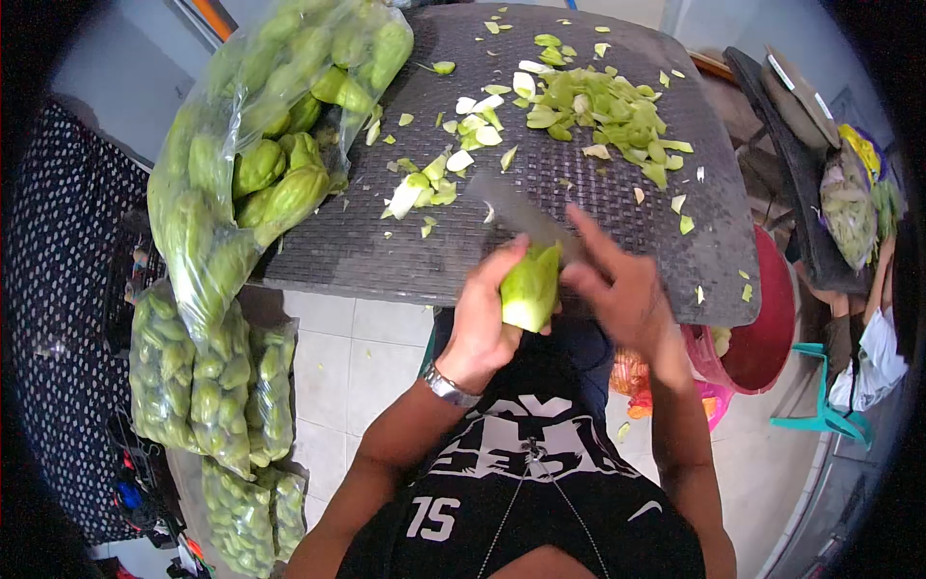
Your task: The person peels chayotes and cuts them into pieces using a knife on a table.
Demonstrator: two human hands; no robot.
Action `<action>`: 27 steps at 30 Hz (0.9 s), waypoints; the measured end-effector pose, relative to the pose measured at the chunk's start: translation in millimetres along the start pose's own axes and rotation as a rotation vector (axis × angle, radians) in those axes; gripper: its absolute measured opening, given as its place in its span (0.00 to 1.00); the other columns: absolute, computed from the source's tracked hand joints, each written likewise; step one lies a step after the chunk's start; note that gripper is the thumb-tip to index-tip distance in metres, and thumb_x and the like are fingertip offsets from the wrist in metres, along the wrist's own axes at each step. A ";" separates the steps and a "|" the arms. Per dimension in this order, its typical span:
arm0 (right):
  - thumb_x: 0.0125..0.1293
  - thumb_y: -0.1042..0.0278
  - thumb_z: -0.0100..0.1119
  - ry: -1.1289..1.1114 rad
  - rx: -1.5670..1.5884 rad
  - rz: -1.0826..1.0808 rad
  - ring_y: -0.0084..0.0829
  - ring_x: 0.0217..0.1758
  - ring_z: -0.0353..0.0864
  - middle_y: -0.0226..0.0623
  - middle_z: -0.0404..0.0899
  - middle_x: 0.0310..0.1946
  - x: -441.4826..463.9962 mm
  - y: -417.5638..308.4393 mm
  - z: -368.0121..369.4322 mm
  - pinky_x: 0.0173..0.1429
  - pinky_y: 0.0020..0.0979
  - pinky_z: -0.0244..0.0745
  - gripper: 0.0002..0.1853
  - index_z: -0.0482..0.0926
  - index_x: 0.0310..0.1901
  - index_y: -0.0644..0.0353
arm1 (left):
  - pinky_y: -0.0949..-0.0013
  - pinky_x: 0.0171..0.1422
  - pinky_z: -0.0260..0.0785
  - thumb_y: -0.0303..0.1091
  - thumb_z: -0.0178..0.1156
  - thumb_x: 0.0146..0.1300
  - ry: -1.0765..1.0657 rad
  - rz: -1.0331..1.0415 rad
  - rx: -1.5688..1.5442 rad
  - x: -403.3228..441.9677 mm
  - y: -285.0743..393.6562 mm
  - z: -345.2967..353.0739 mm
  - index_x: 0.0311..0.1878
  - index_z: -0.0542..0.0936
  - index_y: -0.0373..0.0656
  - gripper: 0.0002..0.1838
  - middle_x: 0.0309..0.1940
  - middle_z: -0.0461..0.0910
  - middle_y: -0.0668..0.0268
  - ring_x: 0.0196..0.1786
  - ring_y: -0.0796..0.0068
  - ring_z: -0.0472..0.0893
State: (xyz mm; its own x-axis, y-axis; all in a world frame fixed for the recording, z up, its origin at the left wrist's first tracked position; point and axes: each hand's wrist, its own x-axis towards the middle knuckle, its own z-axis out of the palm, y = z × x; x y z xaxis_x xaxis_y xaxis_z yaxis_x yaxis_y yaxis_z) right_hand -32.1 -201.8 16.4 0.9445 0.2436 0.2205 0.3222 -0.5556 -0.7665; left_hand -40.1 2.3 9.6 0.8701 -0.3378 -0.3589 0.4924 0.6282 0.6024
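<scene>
My left hand (485, 314) grips a pale green chayote (530, 289) above the table's near edge; the end toward me looks peeled. A knife (521, 212), smeared by motion, extends to the upper left from my right hand (617, 287), whose fingers are blurred beside the chayote. On the dark woven table (376, 256) lie a heap of thin green peelings (603, 116) and, to its left, paler cut pieces (415, 193). A clear plastic bag of whole chayotes (280, 179) leans over the table's left side.
More filled bags (212, 386) stand at the lower left. To the right are a red tub (772, 318), a teal stool (825, 410) and another person's arm (878, 280). A dark surface at the far right holds a bag of vegetables (849, 207).
</scene>
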 end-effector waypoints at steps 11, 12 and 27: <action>0.74 0.35 0.60 0.044 0.049 0.466 0.29 0.21 0.76 0.37 0.74 0.21 56.8 40.4 -67.6 0.25 0.35 0.70 0.31 0.79 0.37 0.62 | 0.60 0.52 0.80 0.55 0.57 0.77 0.022 -0.035 -0.334 34.9 16.7 -1.8 0.58 0.80 0.44 0.23 0.45 0.84 0.60 0.45 0.64 0.82; 0.74 0.35 0.60 0.107 -0.015 0.327 0.31 0.24 0.78 0.39 0.75 0.22 51.2 40.5 -59.5 0.29 0.37 0.72 0.31 0.79 0.38 0.63 | 0.60 0.52 0.79 0.55 0.56 0.77 0.046 -0.011 -0.289 37.5 16.5 -3.8 0.58 0.80 0.44 0.23 0.45 0.84 0.60 0.46 0.64 0.82; 0.66 0.34 0.64 -0.019 -0.376 -0.188 0.53 0.35 0.86 0.44 0.79 0.38 -14.6 -35.9 5.5 0.34 0.48 0.81 0.32 0.75 0.49 0.60 | 0.58 0.48 0.79 0.59 0.58 0.73 0.049 0.063 -0.220 35.9 1.3 2.6 0.55 0.81 0.47 0.25 0.41 0.85 0.65 0.41 0.64 0.85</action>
State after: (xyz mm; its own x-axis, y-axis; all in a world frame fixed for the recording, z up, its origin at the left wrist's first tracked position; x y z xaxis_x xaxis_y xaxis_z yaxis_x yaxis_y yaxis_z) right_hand -57.8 -181.1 37.4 0.8668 0.3809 0.3219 0.4931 -0.7507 -0.4396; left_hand -8.2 -10.8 -0.6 0.8943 -0.2617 -0.3629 0.4155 0.7867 0.4567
